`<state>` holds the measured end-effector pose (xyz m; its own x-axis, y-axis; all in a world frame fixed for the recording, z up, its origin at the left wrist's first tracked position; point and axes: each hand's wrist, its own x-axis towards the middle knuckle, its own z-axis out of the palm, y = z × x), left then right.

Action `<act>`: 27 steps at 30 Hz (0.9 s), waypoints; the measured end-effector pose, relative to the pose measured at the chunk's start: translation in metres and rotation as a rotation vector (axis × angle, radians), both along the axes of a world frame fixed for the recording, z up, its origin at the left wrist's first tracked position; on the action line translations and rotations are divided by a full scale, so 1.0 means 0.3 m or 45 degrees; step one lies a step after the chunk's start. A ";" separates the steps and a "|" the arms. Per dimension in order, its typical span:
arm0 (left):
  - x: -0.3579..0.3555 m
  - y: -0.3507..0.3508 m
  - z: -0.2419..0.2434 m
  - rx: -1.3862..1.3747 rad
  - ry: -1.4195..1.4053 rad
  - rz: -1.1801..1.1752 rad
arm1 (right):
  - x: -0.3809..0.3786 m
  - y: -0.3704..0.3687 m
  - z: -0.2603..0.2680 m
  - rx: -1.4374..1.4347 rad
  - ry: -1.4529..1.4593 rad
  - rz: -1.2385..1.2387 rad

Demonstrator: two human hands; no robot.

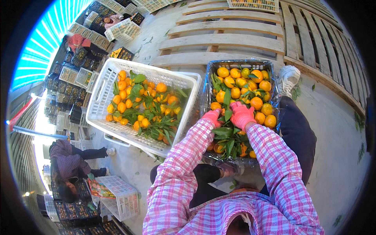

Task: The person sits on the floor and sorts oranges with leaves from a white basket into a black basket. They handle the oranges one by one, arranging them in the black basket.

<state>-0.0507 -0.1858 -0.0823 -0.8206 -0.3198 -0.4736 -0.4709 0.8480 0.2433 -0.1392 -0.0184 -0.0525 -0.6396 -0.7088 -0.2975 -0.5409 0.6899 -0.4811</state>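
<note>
Both my hands wear pink gloves and reach into a dark crate (pixel 271 69) lined with clear plastic film. Mandarins (pixel 235 92) with green leaves (pixel 223 132) fill it. My left hand (pixel 213 117) is at the crate's left side, fingers curled beside a leafy mandarin. Close by on the right, my right hand (pixel 242 115) points its fingers down among fruit and leaves. Its fingertips are partly hidden, and whether either hand grips anything is unclear. Left of the crate, a white plastic basket (pixel 98 110) holds loose mandarins (pixel 128 103) and leafy twigs, tilted on another white basket (pixel 195 77).
Wooden pallets (pixel 223 39) lie beyond the crate, one carrying a white basket (pixel 254 5). My shoe (pixel 289 79) is against the crate's right side. At left, a person (pixel 69 161) bends over stacked crates near a white basket (pixel 122 198). Two more people work farther back.
</note>
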 end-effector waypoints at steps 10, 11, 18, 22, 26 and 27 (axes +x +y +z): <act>0.006 -0.418 0.269 0.136 1.050 0.615 | 0.068 -0.017 0.034 0.093 0.136 0.078; 0.019 -0.506 0.291 -0.335 1.054 0.676 | 0.065 -0.020 0.033 0.121 0.151 0.080; 0.040 -0.669 0.045 -0.473 -0.172 0.803 | 0.064 -0.029 0.027 0.146 0.149 0.067; 0.106 -0.761 0.086 -0.396 0.184 0.921 | 0.065 -0.027 0.028 0.133 0.171 0.059; 0.225 -0.751 0.311 1.470 1.077 1.147 | 0.064 -0.022 0.033 0.120 0.126 0.075; 0.233 -0.702 0.359 1.367 0.945 0.890 | 0.065 -0.020 0.034 0.116 0.131 0.074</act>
